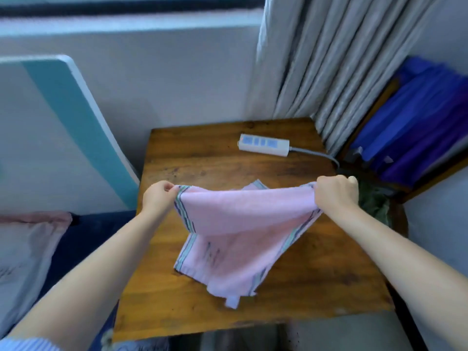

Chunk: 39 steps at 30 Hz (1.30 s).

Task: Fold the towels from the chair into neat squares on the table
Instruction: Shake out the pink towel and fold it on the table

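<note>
Two bare forearms are extended from the bottom corners of the frame toward its centre. A pink terry towel with striped green and blue borders point(235, 224) is held stretched between the hands above a square brown wooden table point(202, 158). One upper corner of the towel is pinched by the left hand point(158, 197) at centre left, its fingers curled round the striped edge. The opposite corner is gripped by the right hand point(335, 192) at centre right, clenched into a fist around the cloth. The towel's lower part is draped onto the tabletop in loose folds, its bottom edge lying near the table's front. A white power strip with a grey cable point(264, 144) is seen on the far part of the table, well apart from the towel. Grey pleated curtains point(329, 59) hang in the upper right.
</note>
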Tool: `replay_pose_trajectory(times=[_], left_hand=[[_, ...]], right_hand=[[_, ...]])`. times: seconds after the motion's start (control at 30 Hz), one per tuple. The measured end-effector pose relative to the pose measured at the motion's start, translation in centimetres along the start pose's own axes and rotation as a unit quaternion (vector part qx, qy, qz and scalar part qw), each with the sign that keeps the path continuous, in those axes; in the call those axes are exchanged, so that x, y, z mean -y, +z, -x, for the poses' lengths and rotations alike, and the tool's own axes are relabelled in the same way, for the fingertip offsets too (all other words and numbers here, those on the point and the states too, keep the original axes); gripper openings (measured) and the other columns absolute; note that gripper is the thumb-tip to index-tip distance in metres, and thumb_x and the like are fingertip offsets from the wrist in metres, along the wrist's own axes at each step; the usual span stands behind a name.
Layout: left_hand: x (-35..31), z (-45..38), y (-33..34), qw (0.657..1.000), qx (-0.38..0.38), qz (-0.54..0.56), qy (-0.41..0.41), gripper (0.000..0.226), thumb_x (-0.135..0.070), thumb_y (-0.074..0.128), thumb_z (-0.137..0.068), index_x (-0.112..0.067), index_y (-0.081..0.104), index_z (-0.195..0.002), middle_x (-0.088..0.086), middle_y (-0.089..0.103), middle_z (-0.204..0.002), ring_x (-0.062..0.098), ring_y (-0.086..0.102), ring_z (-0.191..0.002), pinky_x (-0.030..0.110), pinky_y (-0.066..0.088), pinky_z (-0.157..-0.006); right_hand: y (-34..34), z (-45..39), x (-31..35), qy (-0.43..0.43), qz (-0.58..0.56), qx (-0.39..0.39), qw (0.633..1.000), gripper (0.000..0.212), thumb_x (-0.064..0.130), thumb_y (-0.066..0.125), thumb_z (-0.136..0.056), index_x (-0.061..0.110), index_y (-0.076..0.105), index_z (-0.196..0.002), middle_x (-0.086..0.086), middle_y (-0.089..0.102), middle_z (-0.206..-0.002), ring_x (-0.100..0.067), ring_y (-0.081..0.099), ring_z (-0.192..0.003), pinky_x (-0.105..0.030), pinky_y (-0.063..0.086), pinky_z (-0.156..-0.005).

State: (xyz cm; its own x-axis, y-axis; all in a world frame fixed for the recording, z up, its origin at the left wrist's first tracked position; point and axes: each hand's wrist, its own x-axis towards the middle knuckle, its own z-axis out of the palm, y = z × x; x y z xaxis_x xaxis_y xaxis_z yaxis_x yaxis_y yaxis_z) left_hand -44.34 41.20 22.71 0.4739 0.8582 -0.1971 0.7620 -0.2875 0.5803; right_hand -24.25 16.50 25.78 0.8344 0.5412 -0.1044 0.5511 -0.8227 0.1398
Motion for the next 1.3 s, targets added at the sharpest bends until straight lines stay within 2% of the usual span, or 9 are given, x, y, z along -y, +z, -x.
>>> replay_pose_trajectory(times=[0.13,0.2,0.3,0.47,0.6,0.73,0.9,1.07,1.3], left_hand=[[-4.6,-2.0,-5.6,0.993,-0.101,0.057,0.027,0.026,-0.018,0.050,-0.093,-0.002,0.065,-0.106,0.020,0.065,-0.114,0.034,0.056,-0.109,0.034,0.042,-0.089],[-6.6,-2.2,-8.3,0.987,-0.129,0.085,0.049,0.026,-0.019,0.051,-0.093,-0.002,0.065,-0.106,0.020,0.065,-0.114,0.033,0.057,-0.109,0.034,0.042,-0.091],[-8.6,-2.0,-11.5,0.990,-0.112,0.024,0.084,0.027,-0.020,0.051,-0.093,-0.002,0.066,-0.106,0.019,0.065,-0.115,0.033,0.057,-0.110,0.033,0.043,-0.090],[-9.8,-0.2,-14.9,0.993,-0.077,-0.038,0.086,0.028,-0.021,0.052,-0.092,0.001,0.068,-0.100,0.019,0.067,-0.109,0.034,0.059,-0.102,0.034,0.046,-0.083],[-8.8,0.3,-15.1,0.998,-0.022,-0.047,0.029,0.027,-0.018,0.058,-0.089,0.006,0.068,-0.097,0.022,0.065,-0.091,0.034,0.062,-0.087,0.029,0.042,-0.062],[-8.1,0.6,-14.4,0.999,0.009,-0.016,-0.035,0.020,-0.010,0.055,-0.089,0.001,0.056,-0.072,0.011,0.045,-0.064,0.024,0.046,-0.060,0.026,0.037,-0.047],[-8.4,-1.3,-13.4,0.998,-0.037,0.047,-0.031,0.021,0.002,0.046,-0.084,0.003,0.057,-0.067,0.027,0.051,-0.075,0.044,0.059,-0.085,0.031,0.041,-0.066],[-8.8,-3.1,-13.0,0.988,-0.088,0.123,-0.043,0.030,0.007,0.042,-0.085,0.006,0.068,-0.101,0.024,0.063,-0.114,0.035,0.058,-0.099,0.039,0.048,-0.092],[-11.2,-3.5,-15.5,0.969,-0.201,0.141,0.003,0.031,-0.002,0.041,-0.090,0.003,0.061,-0.114,0.019,0.059,-0.123,0.033,0.052,-0.117,0.033,0.040,-0.096]], right_hand=[[-8.1,-2.4,0.8,0.027,-0.108,-0.032,0.993,0.029,0.021,0.039,-0.097,0.007,0.064,-0.100,-0.018,0.061,-0.117,-0.035,0.053,-0.113,-0.040,0.038,-0.095],[-11.0,-3.2,0.7,0.024,-0.223,-0.058,0.973,0.036,0.020,0.043,-0.093,0.010,0.053,-0.060,-0.023,0.061,-0.086,-0.038,0.054,-0.094,-0.036,0.042,-0.076],[-13.2,-3.5,0.1,0.026,-0.333,-0.093,0.938,0.050,0.018,0.048,-0.091,0.012,0.030,-0.045,-0.013,0.038,-0.055,-0.028,0.041,-0.063,-0.033,0.025,-0.054],[-14.9,-2.8,-0.6,0.064,-0.415,-0.109,0.901,0.051,0.014,0.050,-0.090,0.010,0.032,-0.043,-0.009,0.031,-0.049,-0.024,0.033,-0.051,-0.032,0.021,-0.049],[-15.5,-2.8,-0.9,0.071,-0.412,-0.119,0.901,0.030,0.014,0.053,-0.089,0.000,0.053,-0.062,-0.016,0.053,-0.072,-0.026,0.049,-0.075,-0.028,0.033,-0.065],[-15.8,-3.4,-0.4,0.066,-0.396,-0.122,0.908,0.023,0.009,0.052,-0.087,-0.010,0.064,-0.089,-0.027,0.063,-0.096,-0.038,0.058,-0.094,-0.028,0.033,-0.069],[-15.5,-5.4,1.3,0.072,-0.461,-0.122,0.876,0.017,0.010,0.054,-0.086,-0.002,0.066,-0.085,-0.021,0.059,-0.085,-0.037,0.059,-0.099,-0.026,0.033,-0.072],[-15.7,-8.2,2.4,0.073,-0.473,-0.112,0.871,0.039,0.011,0.053,-0.087,0.010,0.044,-0.050,-0.013,0.048,-0.061,-0.025,0.048,-0.078,-0.025,0.031,-0.067],[-18.1,-10.1,2.3,0.049,-0.483,-0.171,0.857,0.042,0.013,0.050,-0.089,0.012,0.037,-0.049,-0.018,0.049,-0.072,-0.025,0.044,-0.077,-0.026,0.029,-0.067]])
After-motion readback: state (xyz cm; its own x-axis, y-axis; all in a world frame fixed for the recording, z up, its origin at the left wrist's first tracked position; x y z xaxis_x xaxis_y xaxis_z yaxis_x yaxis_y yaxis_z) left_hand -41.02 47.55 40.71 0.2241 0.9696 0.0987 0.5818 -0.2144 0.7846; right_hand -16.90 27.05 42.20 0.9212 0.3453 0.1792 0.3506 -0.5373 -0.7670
